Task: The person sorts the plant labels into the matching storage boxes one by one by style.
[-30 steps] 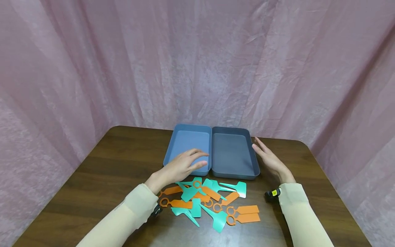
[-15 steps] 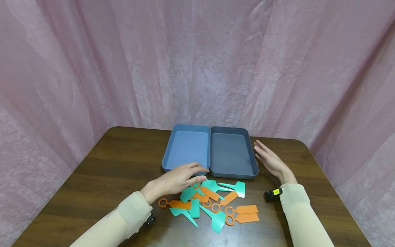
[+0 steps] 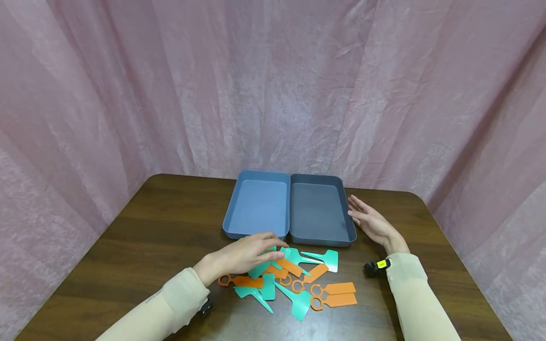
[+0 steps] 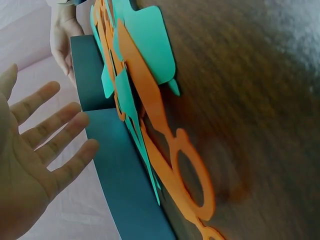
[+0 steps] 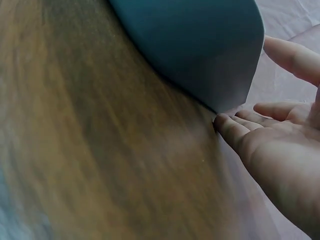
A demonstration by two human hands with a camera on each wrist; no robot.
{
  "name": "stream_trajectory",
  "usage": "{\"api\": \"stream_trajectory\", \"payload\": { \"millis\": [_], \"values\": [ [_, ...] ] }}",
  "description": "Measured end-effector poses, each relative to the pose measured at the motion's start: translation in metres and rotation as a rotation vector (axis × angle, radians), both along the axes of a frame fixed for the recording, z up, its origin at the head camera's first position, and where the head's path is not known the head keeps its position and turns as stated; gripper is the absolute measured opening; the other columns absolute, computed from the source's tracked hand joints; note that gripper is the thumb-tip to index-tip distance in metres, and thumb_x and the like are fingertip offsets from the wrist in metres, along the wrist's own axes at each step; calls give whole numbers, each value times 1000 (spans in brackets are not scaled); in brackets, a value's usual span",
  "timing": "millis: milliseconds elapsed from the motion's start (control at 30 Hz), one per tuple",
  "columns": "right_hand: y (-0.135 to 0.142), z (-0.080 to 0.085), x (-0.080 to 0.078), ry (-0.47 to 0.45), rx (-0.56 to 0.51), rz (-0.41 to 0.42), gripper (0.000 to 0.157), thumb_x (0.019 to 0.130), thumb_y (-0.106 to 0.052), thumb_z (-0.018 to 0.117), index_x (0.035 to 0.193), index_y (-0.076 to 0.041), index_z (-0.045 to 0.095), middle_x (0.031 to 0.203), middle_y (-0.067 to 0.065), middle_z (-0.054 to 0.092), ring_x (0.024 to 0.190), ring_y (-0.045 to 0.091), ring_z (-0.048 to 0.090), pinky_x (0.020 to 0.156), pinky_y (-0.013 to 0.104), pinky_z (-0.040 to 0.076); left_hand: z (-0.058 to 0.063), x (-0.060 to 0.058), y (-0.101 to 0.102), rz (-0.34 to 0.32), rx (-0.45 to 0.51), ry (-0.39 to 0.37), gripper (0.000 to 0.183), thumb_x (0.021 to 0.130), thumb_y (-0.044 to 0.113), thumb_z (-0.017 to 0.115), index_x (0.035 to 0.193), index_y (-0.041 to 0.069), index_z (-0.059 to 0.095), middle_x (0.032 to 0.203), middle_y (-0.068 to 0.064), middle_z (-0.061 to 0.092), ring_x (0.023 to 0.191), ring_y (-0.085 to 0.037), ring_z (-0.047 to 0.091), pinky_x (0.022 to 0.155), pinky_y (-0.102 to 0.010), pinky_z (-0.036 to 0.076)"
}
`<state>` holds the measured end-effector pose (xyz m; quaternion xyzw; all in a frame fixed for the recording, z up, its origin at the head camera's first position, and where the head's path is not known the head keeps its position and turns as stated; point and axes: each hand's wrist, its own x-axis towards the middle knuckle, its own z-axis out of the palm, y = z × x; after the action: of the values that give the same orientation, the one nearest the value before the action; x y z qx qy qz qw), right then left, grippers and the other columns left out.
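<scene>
Left hand [image 3: 249, 255]: empty, fingers spread, over the left part of the green tags [image 3: 301, 303] and orange tags [image 3: 341, 300]. Right hand [image 3: 373, 223]: gripping nothing, fingers extended, at the grey tray's [image 3: 320, 208] outer wall. Tags overlap on the table [image 3: 170, 213], before that tray and the blue tray [image 3: 260, 203]. Judged advisable: pinch the uppermost tag, lift straight, avoiding snagged rings.

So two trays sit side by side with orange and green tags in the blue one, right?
Not inside: the head view shows the orange tags and green tags on the table, in front of the blue tray and gray tray.
</scene>
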<state>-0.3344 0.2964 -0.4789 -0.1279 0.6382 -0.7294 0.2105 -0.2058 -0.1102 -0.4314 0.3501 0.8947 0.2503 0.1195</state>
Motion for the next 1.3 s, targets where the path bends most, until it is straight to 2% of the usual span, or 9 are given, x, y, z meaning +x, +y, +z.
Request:
{"api": "stream_trajectory", "payload": {
  "millis": [133,267,433,533,733,1033,1300],
  "values": [
    [-1,-1,0,6,2,12,82,109,-3,49,165,-5,-11,173,13,-15,159,31,-11,125,32,20,-2,1,0,-13,-4,3,61,108,62,34,148,23,59,141,0,59,123,-21,59,105,-42,49],
    [-2,-3,2,10,12,18,84,107,0,50,165,-5,-10,173,13,-15,159,31,-12,112,18,36,-5,2,1,-15,-19,11,59,108,60,38,148,23,59,141,2,58,124,-19,59,104,-40,50],
    [-3,-5,2,21,31,34,85,105,4,51,166,-5,-8,173,16,-13,158,37,-9,100,16,45,-8,4,2,-8,-43,30,51,107,55,46,147,25,60,140,5,58,125,-17,58,105,-38,50],
    [-4,-7,2,30,38,44,86,104,5,52,166,-5,-7,173,18,-11,158,40,-6,98,17,46,-10,6,3,-14,-50,45,46,108,48,51,146,24,61,137,4,60,120,-16,60,102,-35,51],
    [-3,-7,2,17,40,40,86,105,4,53,167,-7,-5,173,15,-10,158,38,-5,99,17,46,-10,6,7,-40,-71,86,39,108,37,58,145,24,61,136,4,59,117,-13,60,98,-31,52],
    [-1,-7,4,23,55,42,83,107,1,51,167,-9,-5,173,13,-11,159,37,-6,99,16,43,-11,4,20,-75,-120,138,39,107,32,61,145,22,61,133,3,60,116,-13,58,100,-32,51],
    [-2,-7,7,5,53,25,81,107,2,50,167,-10,-4,174,13,-10,159,36,-4,100,16,43,-14,3,27,-87,-141,159,38,105,29,65,143,21,64,127,4,61,109,-9,58,96,-27,51]
  ]
}}
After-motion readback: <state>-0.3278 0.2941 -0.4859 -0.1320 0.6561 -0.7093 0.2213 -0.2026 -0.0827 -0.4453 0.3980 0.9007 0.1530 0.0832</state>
